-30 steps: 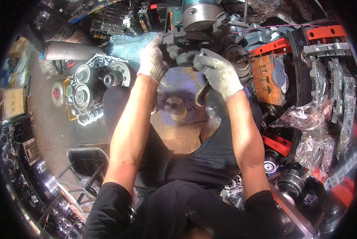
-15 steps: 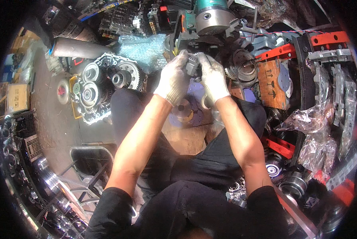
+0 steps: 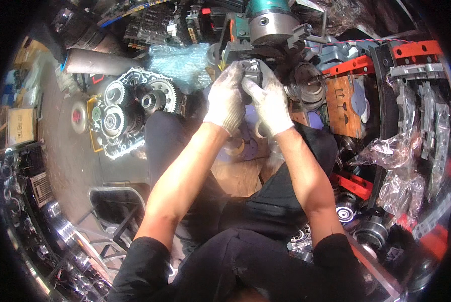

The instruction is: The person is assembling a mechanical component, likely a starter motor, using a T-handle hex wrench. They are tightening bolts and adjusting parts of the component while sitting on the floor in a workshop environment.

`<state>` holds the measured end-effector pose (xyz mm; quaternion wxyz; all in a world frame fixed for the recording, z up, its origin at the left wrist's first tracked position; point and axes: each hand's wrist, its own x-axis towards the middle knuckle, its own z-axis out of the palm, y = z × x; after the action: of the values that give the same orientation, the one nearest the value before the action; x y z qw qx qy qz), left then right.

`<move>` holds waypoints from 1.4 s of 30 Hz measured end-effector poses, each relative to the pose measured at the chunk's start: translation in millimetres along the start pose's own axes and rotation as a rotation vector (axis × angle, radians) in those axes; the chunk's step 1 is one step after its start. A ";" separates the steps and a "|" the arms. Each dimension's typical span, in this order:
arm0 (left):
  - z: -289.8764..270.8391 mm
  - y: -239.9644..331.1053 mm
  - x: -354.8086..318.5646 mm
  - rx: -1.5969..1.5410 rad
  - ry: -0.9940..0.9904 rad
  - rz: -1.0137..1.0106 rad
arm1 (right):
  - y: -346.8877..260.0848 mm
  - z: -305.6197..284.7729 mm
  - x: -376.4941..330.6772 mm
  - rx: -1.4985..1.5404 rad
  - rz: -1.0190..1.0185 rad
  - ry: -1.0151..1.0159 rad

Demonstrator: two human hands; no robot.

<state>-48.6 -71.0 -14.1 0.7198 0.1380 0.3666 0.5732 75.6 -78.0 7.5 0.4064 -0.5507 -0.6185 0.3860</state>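
Both my hands wear white knitted gloves and meet in front of me, just below a green machine with a steel chuck [image 3: 272, 29]. Between them is a small dark ridged metal block [image 3: 254, 74], its outer face showing above the thumbs. My left hand [image 3: 225, 100] closes around the block's left side. My right hand [image 3: 273, 103] grips the right side, its thumb laid across the front. The fingers behind the block are hidden. Below my hands, purple discs [image 3: 250, 150] and a short metal cylinder [image 3: 233, 141] lie near a brown board [image 3: 235, 176].
An open gearbox housing with several gears [image 3: 116, 120] stands to the left. Bubble wrap [image 3: 180, 63] lies behind it. On the right are a brown cardboard box [image 3: 341, 113], a red bar [image 3: 353, 66] and plastic-wrapped metal parts [image 3: 404, 151]. A metal-framed stool [image 3: 116, 194] stands lower left.
My hands have drawn closer together around the metal block. The block has turned, and my right thumb has come across its front.
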 end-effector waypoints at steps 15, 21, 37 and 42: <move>-0.3 12.0 24.3 0.178 0.176 0.294 | 17.4 -29.9 -4.8 0.659 0.297 0.167; -12.6 5.9 34.3 0.483 0.125 0.513 | 75.0 -50.5 1.2 0.121 0.096 0.008; 10.9 12.4 53.4 0.130 0.062 0.360 | 113.1 -71.9 36.0 1.036 0.325 0.265; 11.5 6.9 63.2 0.013 0.098 0.296 | 108.8 -64.5 38.6 0.791 0.253 0.195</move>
<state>-41.0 -7.8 -25.2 0.6079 0.1670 0.3804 0.6767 173.0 -27.2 -66.2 0.5923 -0.4578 -0.3092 0.5865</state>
